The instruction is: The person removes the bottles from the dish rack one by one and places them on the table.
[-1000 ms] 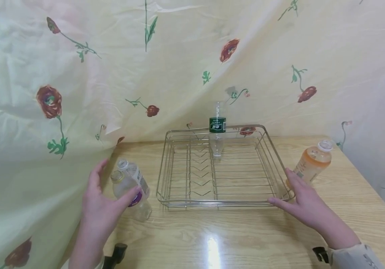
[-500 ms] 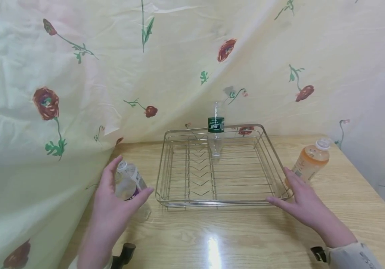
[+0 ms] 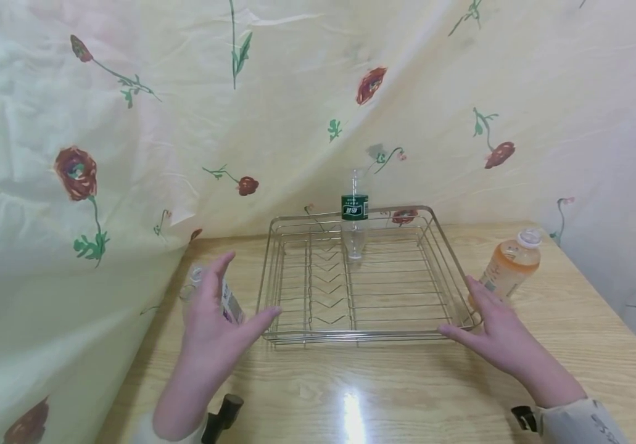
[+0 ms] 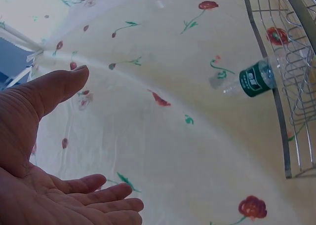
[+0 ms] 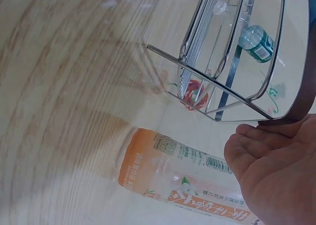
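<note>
My left hand (image 3: 212, 336) holds nothing, thumb spread wide from its fingers, its thumb tip overlapping the front left corner of a wire dish rack (image 3: 318, 337) in the head view. Behind this hand stand two clear plastic bottles, partly hidden; a white-labelled bottle (image 3: 232, 305) shows past it. My right hand (image 3: 498, 336) grips the rack's front right corner, thumb at the front rim and fingers along the side. In the right wrist view, its fingers (image 5: 256, 143) meet the metal rim.
A clear bottle with a green label (image 3: 354, 208) stands upright at the rack's back rim. Right of the rack, close to my right hand, is an orange-labelled bottle (image 3: 509, 268). A flowered cloth (image 3: 295, 123) hangs behind the wooden table (image 3: 295, 394) and along its left side.
My left hand has moved right, away from the left side of the clear bottles and toward the rack's front left corner. The right hand stays at the rack.
</note>
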The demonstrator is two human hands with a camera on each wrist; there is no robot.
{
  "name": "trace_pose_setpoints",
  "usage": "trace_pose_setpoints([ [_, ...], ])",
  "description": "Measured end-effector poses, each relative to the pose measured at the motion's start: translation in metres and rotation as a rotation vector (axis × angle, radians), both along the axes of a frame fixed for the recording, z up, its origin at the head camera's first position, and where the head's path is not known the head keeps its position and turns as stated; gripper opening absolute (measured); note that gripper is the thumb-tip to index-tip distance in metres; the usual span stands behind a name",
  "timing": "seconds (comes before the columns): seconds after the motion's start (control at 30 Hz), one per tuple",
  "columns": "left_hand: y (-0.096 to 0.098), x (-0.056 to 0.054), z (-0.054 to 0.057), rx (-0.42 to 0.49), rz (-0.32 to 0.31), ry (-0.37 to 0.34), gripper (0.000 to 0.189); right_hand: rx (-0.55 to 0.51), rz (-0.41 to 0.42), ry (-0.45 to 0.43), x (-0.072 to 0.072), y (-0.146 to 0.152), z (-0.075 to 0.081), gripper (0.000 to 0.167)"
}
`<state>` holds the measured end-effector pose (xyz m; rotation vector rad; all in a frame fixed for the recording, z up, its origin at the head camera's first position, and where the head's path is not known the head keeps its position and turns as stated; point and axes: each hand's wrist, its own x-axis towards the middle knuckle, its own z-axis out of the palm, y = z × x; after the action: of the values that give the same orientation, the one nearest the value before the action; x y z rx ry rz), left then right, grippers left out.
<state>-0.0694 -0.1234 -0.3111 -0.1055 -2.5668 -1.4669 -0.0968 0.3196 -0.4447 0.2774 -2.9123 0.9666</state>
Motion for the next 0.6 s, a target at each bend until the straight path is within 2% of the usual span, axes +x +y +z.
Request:
trace_pose_setpoints([
  [0.2,0.010,-0.006,-0.003,-0.006,-0.038,0.028,0.101,0.005,0.002,0.005,0.000,-0.001,0.000,0.117],
  [0.43,0.020,-0.014,-0.006,0.013,-0.052,-0.014,0.100,0.010,-0.006,0.003,0.001,-0.001,0.000,0.117],
  [0.6,0.027,-0.022,-0.009,0.036,-0.080,-0.012,0.098,0.011,-0.006,0.021,0.001,-0.001,0.000,0.117],
])
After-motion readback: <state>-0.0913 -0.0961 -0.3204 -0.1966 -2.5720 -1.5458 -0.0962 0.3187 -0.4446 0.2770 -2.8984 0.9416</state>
